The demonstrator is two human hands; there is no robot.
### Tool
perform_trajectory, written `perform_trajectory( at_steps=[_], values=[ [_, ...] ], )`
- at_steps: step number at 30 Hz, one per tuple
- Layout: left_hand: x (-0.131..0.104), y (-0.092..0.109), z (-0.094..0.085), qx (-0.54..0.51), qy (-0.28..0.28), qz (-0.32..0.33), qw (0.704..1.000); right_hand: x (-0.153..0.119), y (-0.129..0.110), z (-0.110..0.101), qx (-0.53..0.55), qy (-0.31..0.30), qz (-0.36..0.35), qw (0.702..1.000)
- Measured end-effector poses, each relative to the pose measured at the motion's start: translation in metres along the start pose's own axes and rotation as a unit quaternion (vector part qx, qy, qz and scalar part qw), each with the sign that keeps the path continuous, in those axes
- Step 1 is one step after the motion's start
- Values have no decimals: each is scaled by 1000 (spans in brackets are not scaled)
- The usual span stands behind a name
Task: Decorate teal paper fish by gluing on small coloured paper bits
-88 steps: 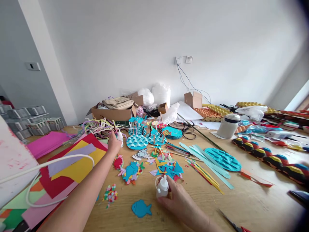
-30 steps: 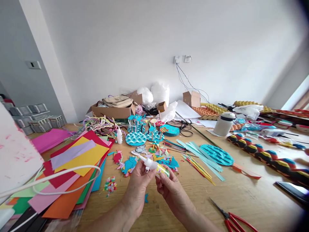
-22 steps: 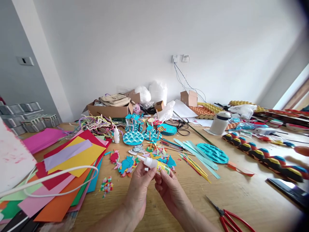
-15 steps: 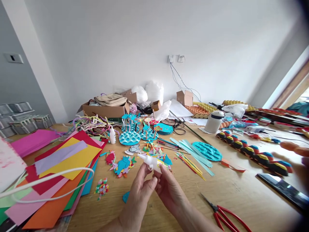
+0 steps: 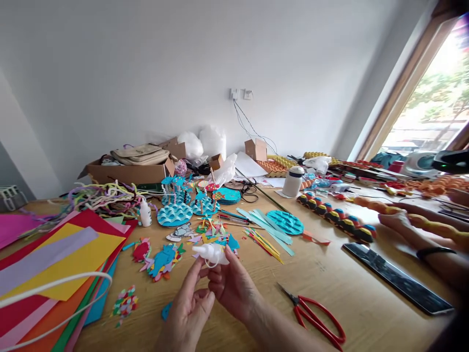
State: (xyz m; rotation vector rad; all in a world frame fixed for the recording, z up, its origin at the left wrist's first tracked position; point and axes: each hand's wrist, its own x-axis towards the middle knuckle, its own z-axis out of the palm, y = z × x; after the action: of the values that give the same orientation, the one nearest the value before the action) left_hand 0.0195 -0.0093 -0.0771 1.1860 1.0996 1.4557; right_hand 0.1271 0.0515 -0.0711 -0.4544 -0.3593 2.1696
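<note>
A white glue bottle (image 5: 216,254) with a pointed nozzle and a loop strap lies tilted on its side above the table, nozzle to the left. My right hand (image 5: 234,288) grips its body from the right. Just below the nozzle is my left hand (image 5: 192,300), its index finger raised to the bottle's neck and its thumb apart; whether that fingertip touches is unclear. Behind the bottle lie blue paper fish cutouts (image 5: 163,260) and small colourful scraps. A blue paper piece (image 5: 166,311) is partly covered by my left hand.
Red-handled scissors (image 5: 311,313) lie open at right, near a black phone (image 5: 395,278). Coloured paper sheets (image 5: 76,264) and a white cable (image 5: 66,278) fill the left. Another white bottle (image 5: 145,213) stands behind. Another person's hand (image 5: 397,227) holds an orange-yellow bumpy strip (image 5: 432,222).
The view has swung right, bringing in the window and another person's arms. My left thumb and fingers have come away from the bottle's neck, while my right hand keeps holding it.
</note>
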Motion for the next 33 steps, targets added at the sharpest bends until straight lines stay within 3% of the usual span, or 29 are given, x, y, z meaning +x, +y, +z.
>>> perform_trajectory(
  at_steps=[4, 6, 9, 12, 15, 20, 24, 29, 33],
  values=[
    [2, -1, -27, 83, -45, -12, 995, -5, -16, 5, -11, 20, -95, 995],
    [5, 5, -50, 190, -75, -16, 979, -8, -27, 9, -42, 26, -137, 989],
    [8, 18, -82, 378, -88, 26, 921, -9, -39, 14, -146, 25, -169, 974],
    [1, 26, -101, 494, -130, 111, 852, -9, -42, 13, -253, 5, -178, 951],
    [-15, 19, -105, 562, -148, 191, 791, -8, -39, 10, -303, -8, -183, 935],
    [-34, -5, -108, 634, -172, 252, 710, -3, -28, 12, -369, 0, -175, 913],
    [-40, -15, -111, 654, -158, 275, 687, 4, -19, 27, -520, -42, -163, 837],
    [-43, -15, -111, 651, -157, 267, 693, 8, -5, 45, -671, -79, -178, 716],
    [-43, -16, -111, 653, -162, 259, 693, 4, 5, 46, -716, -74, -190, 668]
  ],
)
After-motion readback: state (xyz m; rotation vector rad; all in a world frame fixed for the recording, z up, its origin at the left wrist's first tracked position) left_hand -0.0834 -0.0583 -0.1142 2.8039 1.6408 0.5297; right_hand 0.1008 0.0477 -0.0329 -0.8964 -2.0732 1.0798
